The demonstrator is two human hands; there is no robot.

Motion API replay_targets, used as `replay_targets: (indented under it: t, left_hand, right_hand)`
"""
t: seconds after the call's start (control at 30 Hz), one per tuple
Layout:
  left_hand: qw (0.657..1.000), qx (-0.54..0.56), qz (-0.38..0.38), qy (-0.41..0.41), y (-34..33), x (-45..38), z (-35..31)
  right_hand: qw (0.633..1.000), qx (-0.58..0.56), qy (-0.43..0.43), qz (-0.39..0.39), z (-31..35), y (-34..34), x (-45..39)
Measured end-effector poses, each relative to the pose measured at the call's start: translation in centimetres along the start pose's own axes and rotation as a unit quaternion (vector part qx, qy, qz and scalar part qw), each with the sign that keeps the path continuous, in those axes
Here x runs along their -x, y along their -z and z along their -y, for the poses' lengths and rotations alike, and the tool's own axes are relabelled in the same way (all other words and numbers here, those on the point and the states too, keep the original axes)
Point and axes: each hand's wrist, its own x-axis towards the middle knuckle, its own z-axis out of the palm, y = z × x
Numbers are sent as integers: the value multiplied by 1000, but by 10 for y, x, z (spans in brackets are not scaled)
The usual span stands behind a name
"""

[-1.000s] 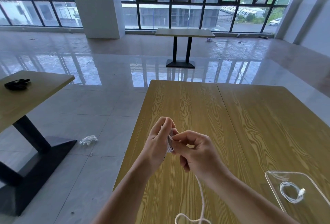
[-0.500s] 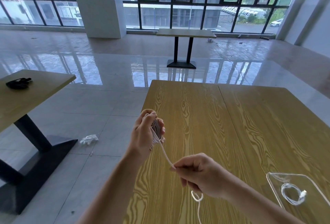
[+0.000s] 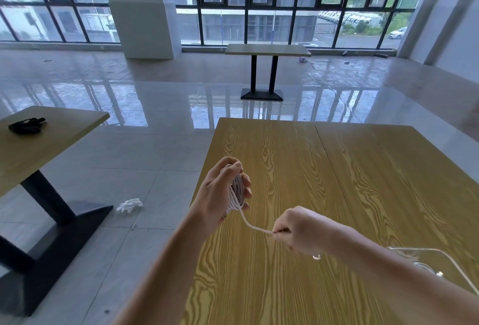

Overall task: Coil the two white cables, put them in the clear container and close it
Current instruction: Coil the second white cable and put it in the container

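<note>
Coiling cable [image 3: 242, 214] 2 above the worktop [image 3: 363, 182]: left hand [image 3: 223, 190] holds the wound loops, fingers [image 3: 245, 182] curled shut around them. Right hand [image 3: 298, 231], just right of the coil, pinches the free strand taut; only a short tail shows below it. Container [image 3: 456, 265] lies open, further right of the coil, with what looks like cable 1 coiled inside. Left, by my judgement: final wraps, stow, close lid.

Your right forearm covers most of the clear container [image 3: 456, 267], and the frame's right edge cuts it off. The coiled cable inside [image 3: 438, 273] shows only a sliver. Your left hand [image 3: 220, 192] hides much of the coil.
</note>
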Motion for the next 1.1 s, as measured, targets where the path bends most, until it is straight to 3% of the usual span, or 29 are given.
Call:
replay_targets:
  t: [0.2, 0.33, 0.5, 0.77, 0.97, 1.1]
  left_hand:
    - [998, -57, 0, 4, -1, 2, 9]
    - [996, -84, -27, -3, -1, 2, 21]
    - [997, -62, -48, 25, -1, 3, 31]
    - [998, -41, -48, 4, -5, 6, 27]
    - [999, -20, -34, 1, -4, 8, 29]
    - [995, -11, -103, -2, 8, 8, 33]
  right_hand:
    - [988, -87, -33, -123, 1, 10, -1]
    - [946, -270, -33, -174, 7, 17, 5]
    - [907, -393, 23, -147, 20, 23, 17]
    - [871, -467, 113, -102, 33, 15, 24]
    - [854, -493, 101, -130, 32, 9, 25]
    - [840, -510, 50, -176, 22, 12, 28]
